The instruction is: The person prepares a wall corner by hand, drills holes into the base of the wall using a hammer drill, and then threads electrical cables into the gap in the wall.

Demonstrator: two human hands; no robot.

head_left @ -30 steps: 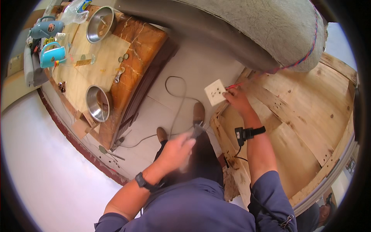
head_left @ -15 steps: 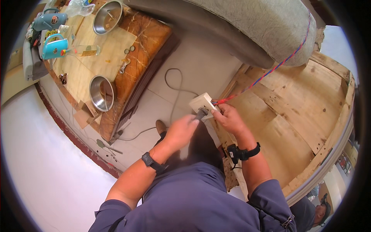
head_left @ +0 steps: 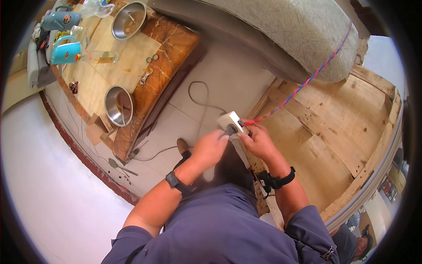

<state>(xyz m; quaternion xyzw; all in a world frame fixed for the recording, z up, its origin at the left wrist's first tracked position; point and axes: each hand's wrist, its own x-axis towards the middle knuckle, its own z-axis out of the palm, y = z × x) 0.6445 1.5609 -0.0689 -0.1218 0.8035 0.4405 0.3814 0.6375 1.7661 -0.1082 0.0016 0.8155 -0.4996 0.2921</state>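
In front of my body, my right hand (head_left: pixel 259 141) grips a white socket box (head_left: pixel 228 119) by its near right edge. A twisted red and blue wire (head_left: pixel 303 86) enters the box's right side and runs up over the sofa. My left hand (head_left: pixel 212 148) is closed around a dark plug (head_left: pixel 230 130), its head up against the face of the box. The prongs are out of sight, so I cannot tell how deep they sit. A dark cord (head_left: pixel 206 94) loops on the floor behind the box.
To the left stands a marble-patterned table (head_left: pixel 173 42) with metal bowls (head_left: pixel 118 105), a turquoise jug (head_left: pixel 66 52) and a bottle opener (head_left: pixel 146 75). A grey sofa (head_left: pixel 281 26) lies ahead, an open wooden frame (head_left: pixel 325 132) to the right. Another person (head_left: pixel 351 242) is at lower right.
The plug has come closer against the socket box, and its prongs, visible before, are now hidden. Both hands keep their hold. The whole view has shifted slightly.
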